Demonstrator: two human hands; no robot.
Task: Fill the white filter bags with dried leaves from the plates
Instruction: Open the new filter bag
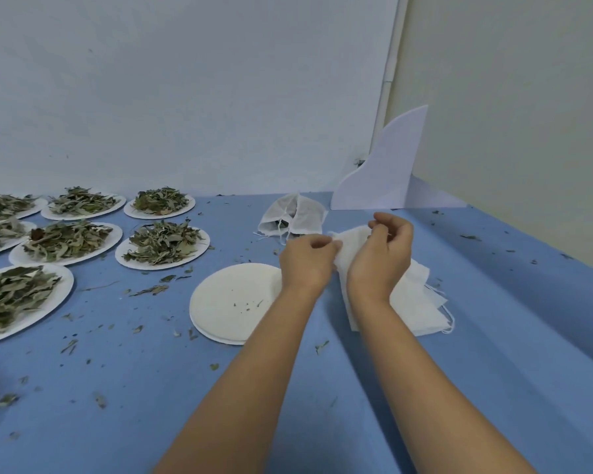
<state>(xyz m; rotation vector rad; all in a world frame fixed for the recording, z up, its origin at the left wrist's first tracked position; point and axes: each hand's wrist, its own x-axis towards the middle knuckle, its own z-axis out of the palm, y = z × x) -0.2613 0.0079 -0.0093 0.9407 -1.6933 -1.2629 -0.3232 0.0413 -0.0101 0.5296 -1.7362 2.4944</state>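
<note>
**Opening a filter bag.** Both hands are working on one white filter bag (346, 249) toward the right edge of the table (493, 354). The left hand (307, 260) is pinching the bag's left rim with curled fingers. The right hand (382, 258) is pinching the upper rim, apparently to part the mouth. The bag is lying atop a stack of empty bags (421, 302). The fabric is looking thin, limp and very light, so it is probably best gripped at the mouth hem and will likely collapse unless held open. Beside the stack, an empty plate (230, 302) is carrying only crumbs. Full plates (178, 263) are sitting toward the far left corner, heaped with dried leaves (163, 244). Another bag (291, 215), seemingly holding some leaves, is resting near the far edge.
</note>
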